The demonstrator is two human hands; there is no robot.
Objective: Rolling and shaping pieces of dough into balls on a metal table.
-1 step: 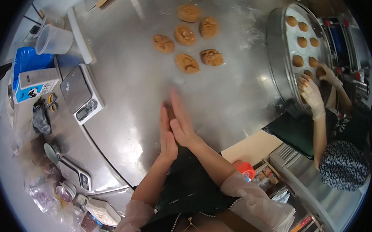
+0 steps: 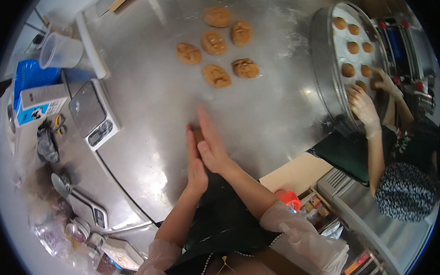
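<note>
My left hand [image 2: 195,167] and my right hand [image 2: 213,148] are held palm to palm above the steel table [image 2: 148,100], fingers stretched out and pointing away from me. Between the palms a small brown piece of dough [image 2: 198,135] shows at the gap; most of it is hidden. The right fingertips are smeared by motion. Just beyond my hands, several flattened brown dough pieces lie apart on the table, the nearest a creased oval dough piece [image 2: 217,76].
At the right, a co-worker's gloved hands [image 2: 364,108] reach into a round lined metal tray [image 2: 326,68] holding brown dough balls [image 2: 348,70]. Left stand a digital scale [image 2: 94,113], a milk carton [image 2: 41,102], a clear plastic tub [image 2: 61,51] and a white rolling pin [image 2: 90,46].
The palms have shifted slightly against each other, and more of the dough shows between them. The whole view has moved a little, so things on the table sit slightly further left.
</note>
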